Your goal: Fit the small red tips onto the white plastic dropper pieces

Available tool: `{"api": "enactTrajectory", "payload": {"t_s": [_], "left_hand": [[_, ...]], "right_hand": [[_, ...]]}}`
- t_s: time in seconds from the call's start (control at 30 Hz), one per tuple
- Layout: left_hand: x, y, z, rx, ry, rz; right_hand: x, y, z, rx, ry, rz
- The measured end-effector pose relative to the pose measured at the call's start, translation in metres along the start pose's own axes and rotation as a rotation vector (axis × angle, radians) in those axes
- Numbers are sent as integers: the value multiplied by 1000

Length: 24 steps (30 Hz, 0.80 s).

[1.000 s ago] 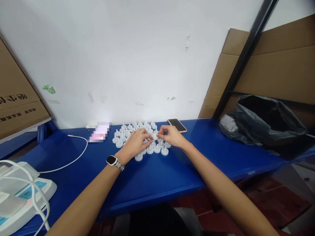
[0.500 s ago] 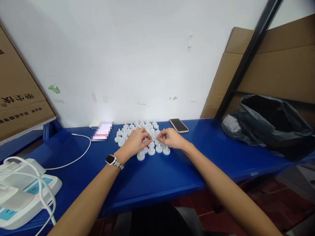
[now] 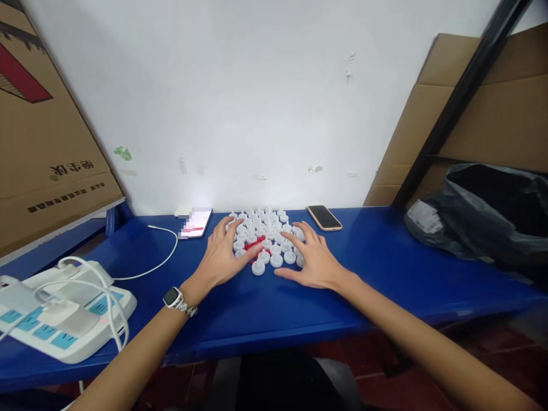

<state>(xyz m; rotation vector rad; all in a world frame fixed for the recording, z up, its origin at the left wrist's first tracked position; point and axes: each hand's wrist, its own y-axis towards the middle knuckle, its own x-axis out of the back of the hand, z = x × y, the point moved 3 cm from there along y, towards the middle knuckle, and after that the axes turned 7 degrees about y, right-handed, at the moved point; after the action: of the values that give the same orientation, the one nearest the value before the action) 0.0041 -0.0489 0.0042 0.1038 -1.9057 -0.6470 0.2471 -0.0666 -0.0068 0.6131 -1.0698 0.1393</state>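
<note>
Several small white tea-light candles (image 3: 265,228) stand bunched together on the blue table (image 3: 257,308), with small red pieces (image 3: 256,244) lying among them. My left hand (image 3: 220,257), a watch on its wrist, rests flat with fingers spread at the left side of the bunch. Flat against the right side lies my right hand (image 3: 314,260), fingers also spread. Neither hand holds anything; the fingertips touch the outer candles.
A lit phone (image 3: 196,222) with a white cable (image 3: 160,257) lies left of the candles, and a dark phone (image 3: 324,217) right of them. A white power strip (image 3: 64,314) sits near left. A black plastic bag (image 3: 483,217) and cardboard boxes (image 3: 38,142) flank the table.
Both hands have let go of the small piece they pinched between them and now lie flat and spread on either side of the candle bunch. The camera has shifted, showing more on the left.
</note>
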Motion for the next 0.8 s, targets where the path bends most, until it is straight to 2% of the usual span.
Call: {"api": "enactTrajectory", "payload": {"t_s": [0.1,0.2,0.57,0.8], "left_hand": [[-12,-14,13,3,99,110],[-26,-16,22,-12,131,186],[-45,2,33,24,138,187],[-57,23,28,74,70,201]], "right_hand": [[-16,0,11,32,-58,54],[-27,12,14,16,-108,35],[-41,43,3,5,-159,47],[-41,61,-16,-37,-162,58]]}}
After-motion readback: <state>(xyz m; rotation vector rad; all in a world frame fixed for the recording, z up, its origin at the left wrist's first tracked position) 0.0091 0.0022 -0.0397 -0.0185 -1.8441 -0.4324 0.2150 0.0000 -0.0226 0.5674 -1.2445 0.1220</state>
